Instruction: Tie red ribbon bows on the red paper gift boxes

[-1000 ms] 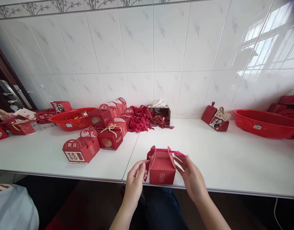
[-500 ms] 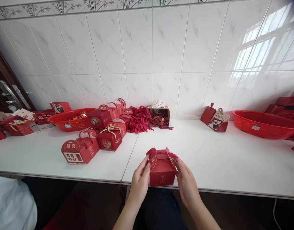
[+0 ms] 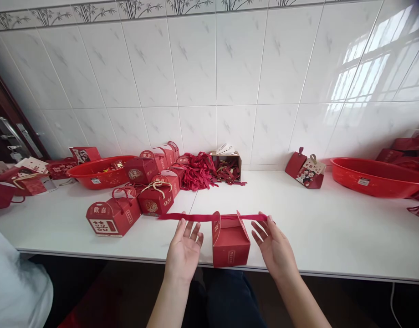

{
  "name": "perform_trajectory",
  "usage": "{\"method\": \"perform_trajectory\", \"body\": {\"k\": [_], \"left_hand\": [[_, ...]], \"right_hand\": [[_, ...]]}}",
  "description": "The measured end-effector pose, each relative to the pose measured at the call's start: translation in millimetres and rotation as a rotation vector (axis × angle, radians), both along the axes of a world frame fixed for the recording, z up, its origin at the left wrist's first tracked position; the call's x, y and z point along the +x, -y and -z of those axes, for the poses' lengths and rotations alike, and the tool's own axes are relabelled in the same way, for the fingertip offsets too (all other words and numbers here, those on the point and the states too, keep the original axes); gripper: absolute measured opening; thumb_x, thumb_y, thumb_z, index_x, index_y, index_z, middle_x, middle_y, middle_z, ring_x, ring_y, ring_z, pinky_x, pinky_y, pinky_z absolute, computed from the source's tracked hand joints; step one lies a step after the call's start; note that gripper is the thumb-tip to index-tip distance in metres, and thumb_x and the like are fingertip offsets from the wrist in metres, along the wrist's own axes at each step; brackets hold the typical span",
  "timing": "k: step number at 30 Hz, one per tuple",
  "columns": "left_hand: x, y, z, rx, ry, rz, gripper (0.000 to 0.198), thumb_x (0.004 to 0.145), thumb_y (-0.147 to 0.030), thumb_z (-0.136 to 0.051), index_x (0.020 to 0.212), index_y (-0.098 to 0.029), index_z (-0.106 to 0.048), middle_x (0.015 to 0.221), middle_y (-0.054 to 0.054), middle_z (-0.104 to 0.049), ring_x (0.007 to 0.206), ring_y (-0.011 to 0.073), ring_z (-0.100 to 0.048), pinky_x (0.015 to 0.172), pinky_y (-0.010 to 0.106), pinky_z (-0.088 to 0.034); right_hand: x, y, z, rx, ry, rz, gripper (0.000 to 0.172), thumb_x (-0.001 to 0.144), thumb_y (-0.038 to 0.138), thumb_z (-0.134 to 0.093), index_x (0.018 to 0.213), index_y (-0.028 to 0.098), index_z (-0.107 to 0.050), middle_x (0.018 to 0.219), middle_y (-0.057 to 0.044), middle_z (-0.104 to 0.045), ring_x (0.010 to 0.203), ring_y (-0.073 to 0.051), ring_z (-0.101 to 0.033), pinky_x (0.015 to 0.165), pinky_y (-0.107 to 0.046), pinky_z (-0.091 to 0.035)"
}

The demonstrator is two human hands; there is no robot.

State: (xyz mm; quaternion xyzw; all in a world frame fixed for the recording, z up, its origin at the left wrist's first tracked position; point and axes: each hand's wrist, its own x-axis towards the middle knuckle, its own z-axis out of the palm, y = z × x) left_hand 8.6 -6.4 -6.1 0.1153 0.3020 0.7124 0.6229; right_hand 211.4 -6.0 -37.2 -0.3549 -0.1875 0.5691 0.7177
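Observation:
A red gift box (image 3: 231,246) with two rounded end flaps stands at the table's front edge between my hands. A dark-red ribbon (image 3: 196,217) runs through the flaps and sticks out on both sides, its longer end to the left. My left hand (image 3: 184,255) pinches the ribbon to the left of the box, between thumb and index finger, with the other fingers loose and palm up. On the right, my right hand (image 3: 276,246) grips the shorter ribbon end near its tip. Neither hand touches the box.
Several finished red boxes (image 3: 114,214) stand to the left, beside a heap of red ribbons (image 3: 199,171) and a cardboard box of ribbons (image 3: 242,164). Red basins (image 3: 376,182) (image 3: 93,180) stand at both sides. A small red bag (image 3: 305,171) sits by the wall. A person's pale sleeve (image 3: 14,273) shows at left.
My hands have left the box's sides and moved apart, drawing the ribbon out straight to the left and right. At the far left, part of another person's hand has come into view.

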Motion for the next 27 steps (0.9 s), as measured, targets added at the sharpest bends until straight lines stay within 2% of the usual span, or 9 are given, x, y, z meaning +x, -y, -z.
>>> {"method": "perform_trajectory", "body": {"k": [3,5,8,11,16,21,24,27], "left_hand": [[-5.1,-4.7,-4.9,-0.03,0.033,-0.026,0.017,0.088,-0.021,-0.054,0.101,-0.022,-0.065,0.082,0.001,-0.055,0.068,0.0089,-0.058,0.059,0.022,-0.05],[-8.4,-6.7,-7.3,-0.029,0.03,-0.051,0.014,0.088,-0.021,-0.054,0.095,-0.02,-0.066,0.081,0.001,-0.055,0.066,0.0094,-0.057,0.059,0.023,-0.05],[-12.9,-8.5,-12.8,0.004,0.015,-0.092,0.012,0.087,-0.022,-0.054,0.084,-0.018,-0.065,0.082,0.002,-0.057,0.068,0.0115,-0.058,0.058,0.025,-0.049],[-15.9,-9.4,-21.4,0.033,-0.012,-0.14,0.008,0.085,-0.022,-0.058,0.081,-0.018,-0.064,0.082,0.001,-0.058,0.07,0.0119,-0.057,0.06,0.026,-0.048],[-18.3,-11.5,-37.8,0.097,-0.081,-0.242,0.004,0.076,-0.018,-0.068,0.077,-0.018,-0.063,0.081,-0.002,-0.059,0.072,0.0105,-0.057,0.068,0.027,-0.047],[-16.4,-17.3,-57.8,0.219,-0.226,-0.235,0.02,0.062,-0.018,-0.079,0.074,-0.018,-0.063,0.081,-0.002,-0.063,0.075,0.0116,-0.058,0.069,0.027,-0.045],[-8.8,-22.3,-72.8,0.283,-0.349,-0.248,0.025,0.056,-0.02,-0.082,0.074,-0.018,-0.065,0.077,-0.002,-0.064,0.072,0.0114,-0.058,0.068,0.026,-0.045],[3.6,-25.5,-86.5,0.373,-0.497,-0.26,0.024,0.057,-0.022,-0.081,0.075,-0.016,-0.068,0.074,-0.001,-0.065,0.07,0.0102,-0.057,0.068,0.024,-0.044]], "right_hand": [[6.0,-4.9,-0.2,0.013,-0.104,0.031,0.017,0.068,0.034,-0.076,0.082,0.025,-0.071,0.106,0.0,-0.068,0.09,-0.016,-0.065,0.078,-0.028,-0.055],[9.1,-7.0,-1.1,0.039,-0.148,0.035,0.018,0.065,0.027,-0.079,0.081,0.023,-0.071,0.091,0.001,-0.069,0.077,-0.011,-0.064,0.073,-0.023,-0.055],[13.6,-9.3,-4.1,0.065,-0.167,0.045,0.02,0.062,0.026,-0.081,0.078,0.021,-0.07,0.071,0.004,-0.063,0.066,-0.007,-0.06,0.067,-0.018,-0.055],[18.0,-11.1,-8.6,0.074,-0.108,0.085,0.018,0.063,0.03,-0.081,0.072,0.02,-0.07,0.073,0.003,-0.063,0.072,-0.008,-0.061,0.068,-0.019,-0.055],[25.7,-14.4,-20.9,0.136,0.021,0.155,0.019,0.059,0.023,-0.084,0.071,0.019,-0.07,0.086,0.001,-0.065,0.086,-0.009,-0.061,0.077,-0.018,-0.054],[35.6,-18.0,-49.8,0.223,0.151,0.116,0.021,0.064,0.034,-0.08,0.077,0.02,-0.071,0.082,-0.001,-0.066,0.073,-0.01,-0.061,0.069,-0.022,-0.054],[38.6,-21.7,-74.9,0.326,0.339,0.078,0.023,0.068,0.036,-0.077,0.082,0.019,-0.072,0.084,-0.002,-0.067,0.08,-0.013,-0.062,0.074,-0.026,-0.054],[36.3,-26.8,-100.2,0.43,0.518,0.043,0.026,0.068,0.034,-0.077,0.09,0.021,-0.072,0.08,-0.001,-0.068,0.079,-0.014,-0.062,0.076,-0.03,-0.054]]}}
